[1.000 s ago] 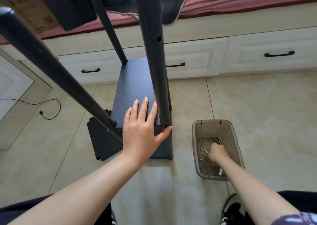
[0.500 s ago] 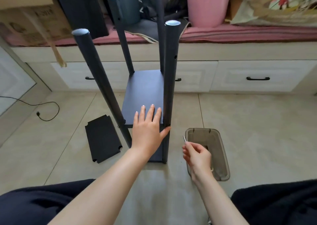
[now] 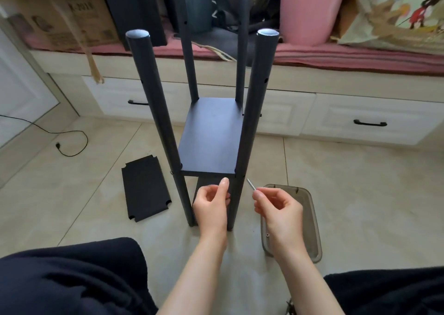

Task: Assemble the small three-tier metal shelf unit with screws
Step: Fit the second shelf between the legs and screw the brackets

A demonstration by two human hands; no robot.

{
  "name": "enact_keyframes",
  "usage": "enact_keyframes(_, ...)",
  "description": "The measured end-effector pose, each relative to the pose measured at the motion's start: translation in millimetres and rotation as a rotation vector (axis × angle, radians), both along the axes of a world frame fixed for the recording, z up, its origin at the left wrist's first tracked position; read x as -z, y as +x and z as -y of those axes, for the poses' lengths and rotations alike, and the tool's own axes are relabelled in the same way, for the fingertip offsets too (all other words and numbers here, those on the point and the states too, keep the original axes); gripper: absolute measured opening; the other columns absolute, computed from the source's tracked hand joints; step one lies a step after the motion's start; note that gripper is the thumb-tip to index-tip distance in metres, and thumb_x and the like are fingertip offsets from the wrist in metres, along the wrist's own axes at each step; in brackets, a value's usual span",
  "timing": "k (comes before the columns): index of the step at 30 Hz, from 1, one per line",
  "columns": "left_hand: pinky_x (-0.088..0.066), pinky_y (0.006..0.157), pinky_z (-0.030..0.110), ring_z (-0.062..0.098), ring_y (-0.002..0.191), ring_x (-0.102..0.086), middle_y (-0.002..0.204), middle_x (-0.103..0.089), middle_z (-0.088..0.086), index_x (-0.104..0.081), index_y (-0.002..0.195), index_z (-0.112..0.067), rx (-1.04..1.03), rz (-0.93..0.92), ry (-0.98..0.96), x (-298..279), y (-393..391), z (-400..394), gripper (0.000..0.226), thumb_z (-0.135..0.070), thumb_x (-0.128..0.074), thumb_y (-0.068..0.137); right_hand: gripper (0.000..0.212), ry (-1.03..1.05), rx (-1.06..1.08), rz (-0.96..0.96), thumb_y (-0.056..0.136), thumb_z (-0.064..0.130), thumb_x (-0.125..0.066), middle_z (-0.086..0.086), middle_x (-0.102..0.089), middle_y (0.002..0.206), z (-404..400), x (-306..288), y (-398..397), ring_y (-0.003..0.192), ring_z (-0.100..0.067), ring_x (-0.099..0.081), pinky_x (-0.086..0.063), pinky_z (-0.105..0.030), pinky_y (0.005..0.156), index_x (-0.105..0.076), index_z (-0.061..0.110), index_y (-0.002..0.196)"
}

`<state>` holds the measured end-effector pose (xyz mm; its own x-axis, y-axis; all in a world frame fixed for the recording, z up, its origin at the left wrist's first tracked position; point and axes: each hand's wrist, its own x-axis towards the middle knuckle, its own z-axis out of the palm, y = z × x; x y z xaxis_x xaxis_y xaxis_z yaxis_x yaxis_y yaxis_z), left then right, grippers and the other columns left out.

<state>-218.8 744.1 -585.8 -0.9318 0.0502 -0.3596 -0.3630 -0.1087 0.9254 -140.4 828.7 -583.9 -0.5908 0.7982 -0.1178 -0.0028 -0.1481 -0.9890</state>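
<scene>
Steel glints in the right hand [image 3: 280,205], which pinches a screw [image 3: 251,184] tip-up, probably ready for the hole in the post [image 3: 252,122] just left of it. Under that hand sits the tray [image 3: 310,221] of hardware, kept within reach. The left hand [image 3: 212,203] hangs loosely curled before the frame's lower part, gripping nothing, thumb raised toward the shelf [image 3: 211,136] edge above it. Left of it, a spare panel [image 3: 144,187] lies flat on the floor [image 3: 360,182], likely a tier awaiting fitting.

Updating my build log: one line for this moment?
right hand pinches screw | left hand near front post | spare panel on floor
</scene>
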Motion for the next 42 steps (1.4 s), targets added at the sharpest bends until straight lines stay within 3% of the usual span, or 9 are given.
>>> enact_keyframes(3, -0.055, 0.087, 0.03, 0.02, 0.103, -0.071, 0.108, -0.073, 0.009, -0.068, 0.108, -0.007, 0.037, 0.143, 0.285, 1, -11, -7, 0.021, -0.024, -0.069, 0.095, 0.009, 0.089, 0.013, 0.025, 0.085, 0.007, -0.074, 0.0, -0.073, 0.071, 1, 1, -7, 0.063, -0.007, -0.064, -0.052, -0.018, 0.061, -0.074, 0.015, 0.081)
enact_keyframes(7, -0.058, 0.071, 0.023, 0.017, 0.088, -0.074, 0.099, -0.075, 0.008, -0.069, 0.108, -0.005, 0.085, 0.147, 0.429, 2, -21, -19, 0.015, -0.014, -0.065, 0.096, 0.011, 0.149, 0.033, 0.066, 0.085, 0.008, -0.074, 0.002, -0.072, 0.071, -1, 4, -14, 0.064, -0.008, -0.065, -0.053, -0.02, 0.062, -0.074, 0.017, 0.079)
enact_keyframes(10, -0.056, 0.064, 0.021, 0.015, 0.078, -0.074, 0.09, -0.076, 0.004, -0.072, 0.099, -0.008, 0.056, 0.164, 0.453, 7, -26, -23, 0.007, -0.01, -0.067, 0.094, 0.011, 0.158, 0.04, 0.082, 0.085, 0.009, -0.075, 0.0, -0.072, 0.071, -3, 5, -16, 0.065, -0.011, -0.066, -0.055, -0.022, 0.064, -0.074, 0.018, 0.079)
enact_keyframes(16, -0.056, 0.066, 0.026, 0.017, 0.074, -0.069, 0.08, -0.072, 0.001, -0.077, 0.076, -0.021, 0.043, 0.168, 0.462, 20, -28, -31, 0.01, -0.021, -0.074, 0.086, 0.01, 0.181, 0.032, 0.098, 0.084, 0.008, -0.075, -0.001, -0.072, 0.072, -1, 4, -17, 0.066, -0.012, -0.067, -0.055, -0.02, 0.064, -0.074, 0.017, 0.08)
enact_keyframes(19, -0.054, 0.072, 0.027, 0.015, 0.079, -0.069, 0.083, -0.073, -0.001, -0.078, 0.072, -0.025, 0.057, 0.155, 0.446, 21, -29, -34, 0.009, -0.031, -0.072, 0.074, 0.008, 0.176, 0.022, 0.098, 0.084, 0.008, -0.075, -0.001, -0.072, 0.072, 2, 3, -17, 0.067, -0.012, -0.067, -0.054, -0.019, 0.064, -0.074, 0.016, 0.081)
enact_keyframes(23, -0.054, 0.064, 0.022, 0.013, 0.073, -0.069, 0.078, -0.072, -0.003, -0.077, 0.068, -0.027, 0.049, 0.157, 0.461, 22, -27, -37, 0.009, -0.03, -0.071, 0.072, 0.006, 0.168, 0.045, 0.103, 0.085, 0.007, -0.074, -0.003, -0.072, 0.073, -1, 1, -18, 0.068, -0.014, -0.067, -0.056, -0.021, 0.066, -0.075, 0.013, 0.082)
enact_keyframes(25, -0.053, 0.069, 0.025, 0.012, 0.074, -0.068, 0.077, -0.071, -0.004, -0.077, 0.066, -0.029, 0.065, 0.152, 0.448, 23, -27, -37, 0.009, -0.032, -0.071, 0.072, 0.006, 0.171, 0.05, 0.108, 0.086, 0.007, -0.073, -0.004, -0.072, 0.073, -2, 1, -18, 0.067, -0.013, -0.066, -0.056, -0.022, 0.066, -0.074, 0.012, 0.083)
enact_keyframes(34, -0.052, 0.076, 0.027, 0.013, 0.08, -0.07, 0.082, -0.073, -0.003, -0.078, 0.07, -0.029, 0.128, 0.142, 0.452, 28, -28, -32, 0.009, -0.033, -0.073, 0.075, 0.003, 0.162, 0.061, 0.106, 0.086, 0.009, -0.073, -0.003, -0.072, 0.072, 1, 0, -22, 0.065, -0.011, -0.066, -0.052, -0.018, 0.062, -0.074, 0.011, 0.084)
enact_keyframes(42, -0.056, 0.085, 0.032, 0.024, 0.091, -0.071, 0.095, -0.074, 0.013, -0.075, 0.095, -0.003, 0.298, 0.065, 0.473, 34, -28, -25, 0.016, -0.014, -0.072, 0.084, 0.001, 0.177, 0.039, 0.128, 0.086, 0.013, -0.074, -0.001, -0.073, 0.075, -6, -5, -28, 0.067, -0.012, -0.068, -0.054, -0.02, 0.064, -0.075, 0.012, 0.085)
